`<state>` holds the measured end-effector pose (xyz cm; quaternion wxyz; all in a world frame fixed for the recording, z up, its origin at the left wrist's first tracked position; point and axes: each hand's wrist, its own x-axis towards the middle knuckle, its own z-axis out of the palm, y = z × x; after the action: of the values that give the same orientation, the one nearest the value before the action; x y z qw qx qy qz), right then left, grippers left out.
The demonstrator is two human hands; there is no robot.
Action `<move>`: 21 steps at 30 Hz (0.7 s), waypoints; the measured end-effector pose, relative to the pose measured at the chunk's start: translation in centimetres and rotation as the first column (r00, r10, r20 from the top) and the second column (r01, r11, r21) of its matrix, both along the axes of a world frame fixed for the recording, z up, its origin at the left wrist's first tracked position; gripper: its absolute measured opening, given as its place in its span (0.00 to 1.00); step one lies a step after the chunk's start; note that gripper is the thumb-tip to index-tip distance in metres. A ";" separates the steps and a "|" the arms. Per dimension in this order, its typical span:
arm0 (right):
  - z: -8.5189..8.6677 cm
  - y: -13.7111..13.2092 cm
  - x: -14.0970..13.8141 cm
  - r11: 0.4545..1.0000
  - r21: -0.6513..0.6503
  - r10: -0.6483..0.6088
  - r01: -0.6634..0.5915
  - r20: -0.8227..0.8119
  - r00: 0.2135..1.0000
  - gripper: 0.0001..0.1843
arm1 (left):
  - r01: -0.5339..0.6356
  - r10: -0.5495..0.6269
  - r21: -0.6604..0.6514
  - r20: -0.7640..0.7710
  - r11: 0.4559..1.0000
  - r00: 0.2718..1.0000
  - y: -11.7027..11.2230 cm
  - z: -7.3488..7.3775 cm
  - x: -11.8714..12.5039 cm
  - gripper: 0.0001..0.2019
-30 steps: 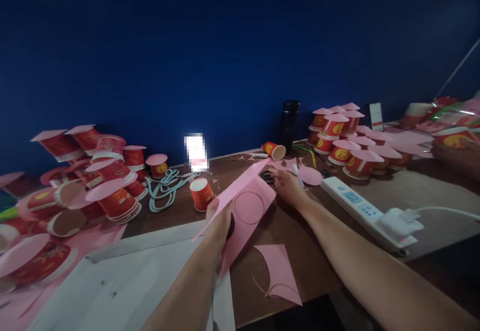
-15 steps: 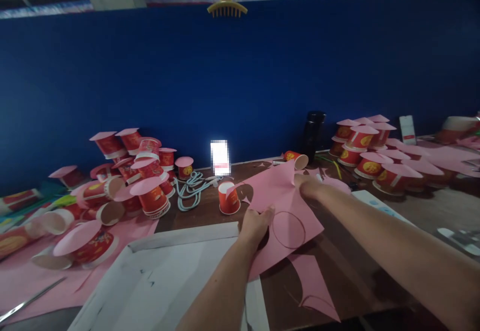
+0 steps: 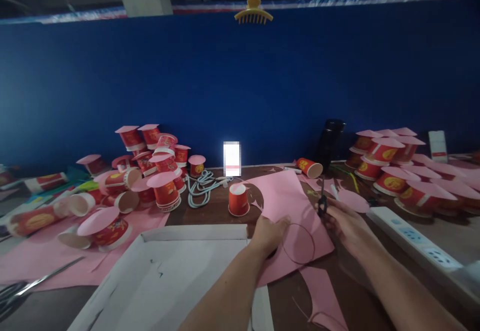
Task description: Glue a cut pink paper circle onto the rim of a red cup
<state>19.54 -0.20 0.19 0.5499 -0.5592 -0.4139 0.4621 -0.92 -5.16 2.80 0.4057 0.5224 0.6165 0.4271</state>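
Near: one pink offcut, curved along one edge, laid just off the near edge of the sheet; one white box, shallow, crossed by the left forearm; one pair of long scissors, laid at left.

Middle: one pink sheet, tilted, marked with a drawn circle, pinched by the left hand, its underside fingers hidden. Dark scissors, partly hidden, are held blades-up in the right hand; contact with the sheet cannot be told. The right hand has been drawn back from the sheet's far corner; the sheet is apparently left to the left hand alone. Outward room is limited by a power strip at right.

Far: one inverted red cup; a coiled cable; pink-topped cups, stacked left and right; one black bottle.
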 end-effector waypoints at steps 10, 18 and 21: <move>-2.0 0.8 0.0 0.967 0.247 -0.169 0.055 0.469 0.867 0.27 | -0.064 0.055 0.069 0.127 0.996 0.990 1.0 -1.4 -1.1 0.18; -2.4 1.3 -0.3 0.982 0.180 -0.075 -0.053 0.638 0.766 0.23 | -0.009 0.004 0.072 0.066 0.997 0.998 1.3 -1.3 -1.4 0.16; -2.9 1.7 0.1 0.980 0.185 -0.063 -0.076 0.647 0.760 0.23 | -0.019 0.016 0.032 0.079 0.999 0.997 1.4 -1.2 -1.3 0.17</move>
<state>19.64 1.46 -2.72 0.4240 -0.6250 -0.6249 0.1977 -2.25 -3.76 1.58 0.4174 0.5064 0.5974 0.4610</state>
